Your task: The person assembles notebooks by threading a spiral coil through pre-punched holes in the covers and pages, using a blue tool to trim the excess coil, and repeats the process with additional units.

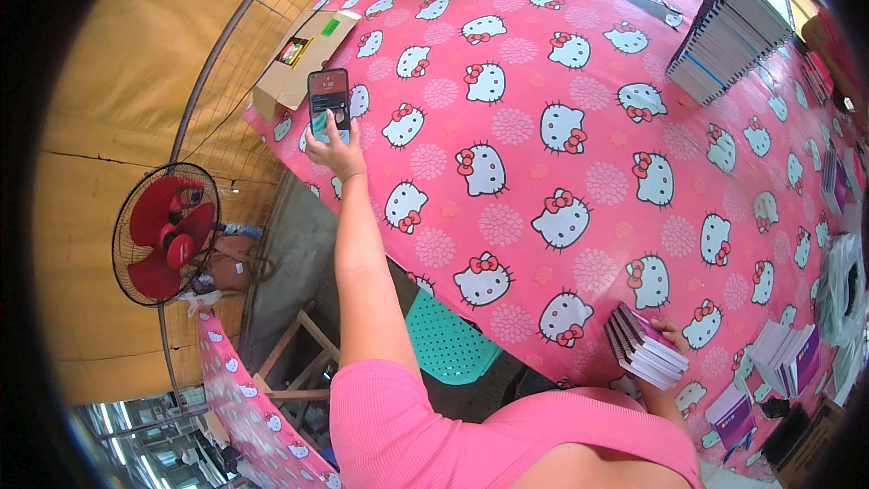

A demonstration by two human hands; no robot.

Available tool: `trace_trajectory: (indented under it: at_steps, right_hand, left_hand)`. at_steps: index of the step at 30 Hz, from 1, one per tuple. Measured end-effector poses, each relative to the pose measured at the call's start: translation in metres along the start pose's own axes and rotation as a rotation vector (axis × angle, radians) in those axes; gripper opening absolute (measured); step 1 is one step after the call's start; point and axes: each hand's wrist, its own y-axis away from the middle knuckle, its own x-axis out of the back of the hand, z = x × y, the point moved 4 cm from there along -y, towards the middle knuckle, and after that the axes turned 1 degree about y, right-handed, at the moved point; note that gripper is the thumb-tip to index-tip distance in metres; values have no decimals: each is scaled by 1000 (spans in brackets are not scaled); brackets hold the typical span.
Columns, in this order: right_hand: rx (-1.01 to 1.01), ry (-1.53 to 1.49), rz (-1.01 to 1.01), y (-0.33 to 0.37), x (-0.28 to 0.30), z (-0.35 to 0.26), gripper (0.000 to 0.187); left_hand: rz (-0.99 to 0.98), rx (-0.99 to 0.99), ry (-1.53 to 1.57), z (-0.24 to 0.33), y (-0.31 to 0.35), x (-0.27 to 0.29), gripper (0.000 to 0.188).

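My left arm reaches far out to the table's left edge. There my left hand (339, 156) lies over the lower end of a smartphone (329, 95), one finger stretched onto its lit screen and the thumb apart. The phone is beside a flat cardboard box (310, 47); whether it leans on the box I cannot tell. Close to my body on the right, my right hand (668, 335) is closed round a small stack of spiral notebooks (647, 358) with dark bindings and white page edges. Its fingers show at the far side of the stack, and the rest of the hand is partly hidden.
A pink patterned cloth (543, 177) covers the table. Tall spiral-bound stacks (729, 32) stand far right; purple-covered notebooks (783, 358) and a clear plastic bag (842, 285) lie near right. A red fan (167, 235) stands left, by a wire frame. A green stool (448, 340) is below the edge.
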Motion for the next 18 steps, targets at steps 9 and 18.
trace_trajectory:
  at_steps: [9, 18]
  right_hand:
    - [-16, -65, -45, 10, -1, 6, 67]
    - [42, 92, -51, -8, -4, -29, 72]
  left_hand:
    - [-377, 87, 177, 11, 6, -17, 64]
    - [-522, 260, -24, -17, 2, -32, 76]
